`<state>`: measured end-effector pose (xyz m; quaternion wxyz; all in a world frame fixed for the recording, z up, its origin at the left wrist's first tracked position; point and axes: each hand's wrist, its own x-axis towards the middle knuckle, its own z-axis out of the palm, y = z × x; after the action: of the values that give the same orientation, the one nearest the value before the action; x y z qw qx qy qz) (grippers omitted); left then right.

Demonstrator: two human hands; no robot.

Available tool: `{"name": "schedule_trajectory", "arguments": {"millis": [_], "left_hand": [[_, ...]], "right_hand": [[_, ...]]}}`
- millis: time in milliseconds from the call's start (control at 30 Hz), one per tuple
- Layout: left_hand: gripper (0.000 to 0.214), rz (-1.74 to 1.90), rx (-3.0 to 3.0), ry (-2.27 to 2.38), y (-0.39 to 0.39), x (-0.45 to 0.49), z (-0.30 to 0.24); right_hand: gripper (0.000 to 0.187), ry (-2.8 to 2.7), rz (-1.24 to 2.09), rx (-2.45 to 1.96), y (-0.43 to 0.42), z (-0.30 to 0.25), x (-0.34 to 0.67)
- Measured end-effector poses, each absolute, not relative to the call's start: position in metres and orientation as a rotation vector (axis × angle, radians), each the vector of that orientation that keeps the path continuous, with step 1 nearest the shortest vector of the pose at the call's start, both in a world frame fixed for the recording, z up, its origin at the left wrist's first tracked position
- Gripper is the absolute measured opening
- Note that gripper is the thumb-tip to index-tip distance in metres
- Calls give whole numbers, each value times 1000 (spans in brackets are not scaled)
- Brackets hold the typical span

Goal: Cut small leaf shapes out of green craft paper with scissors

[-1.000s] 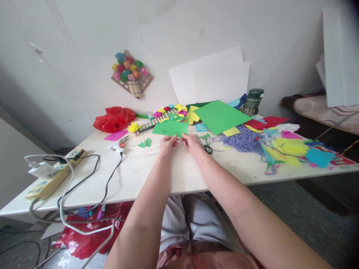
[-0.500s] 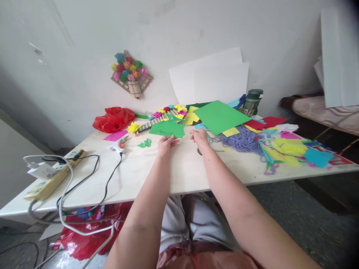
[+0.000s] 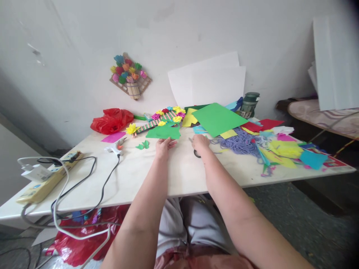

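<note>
At its near edge, a piece of green paper (image 3: 162,131) is pinched in my left hand (image 3: 165,147), whose outer fingers stick out to the right. My right hand (image 3: 201,143) is closed round a pair of scissors (image 3: 196,153); a dark handle loop shows below the hand and a short blade tip pokes out to its left, apart from the paper. Small green paper leaves (image 3: 143,145) lie left of my left hand. Behind the green paper lies a woven strip (image 3: 155,122) decorated with yellow, red and pink paper flowers.
A large green sheet (image 3: 220,118), purple yarn (image 3: 238,142) and coloured paper scraps (image 3: 286,149) cover the right side. On the left are a glue gun (image 3: 114,148), a power strip (image 3: 47,181) with trailing cables and a red plastic bag (image 3: 112,120). A dark bottle (image 3: 249,104) stands behind.
My left hand and the green paper have shifted slightly left. My right hand has turned, and the scissors' blade tip now shows beside it. The camera view has moved a little.
</note>
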<state>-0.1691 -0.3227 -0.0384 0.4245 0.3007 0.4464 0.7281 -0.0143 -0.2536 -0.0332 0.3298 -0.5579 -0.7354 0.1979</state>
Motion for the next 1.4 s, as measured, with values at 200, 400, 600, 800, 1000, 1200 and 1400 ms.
{"name": "schedule_trajectory", "arguments": {"millis": [200,400,600,800,1000,1200,1400], "left_hand": [[15,1843,776,1103,-320,-171,-40],[17,1894,732,1095,-318,-172,-43],[13,1913,718,1068,-317,-172,-44],[9,1920,706,1050,-317,-172,-44],[10,1969,661,1053,-316,-175,-43],[10,2004,647,1048,-317,-176,-42],[10,2006,633,1049,-318,-176,-41]], "right_hand": [[24,-2172,205,-1440,-264,-23,-19],[27,-2339,159,-1831,-276,-3,-14],[30,-2548,176,-1755,-285,0,-19],[30,-2494,67,-1454,-283,-15,-30],[29,-2436,20,-1379,-282,-18,-30],[31,-2546,0,-1557,-290,-11,-33],[28,-2437,-28,-1682,-288,-8,-33]]}}
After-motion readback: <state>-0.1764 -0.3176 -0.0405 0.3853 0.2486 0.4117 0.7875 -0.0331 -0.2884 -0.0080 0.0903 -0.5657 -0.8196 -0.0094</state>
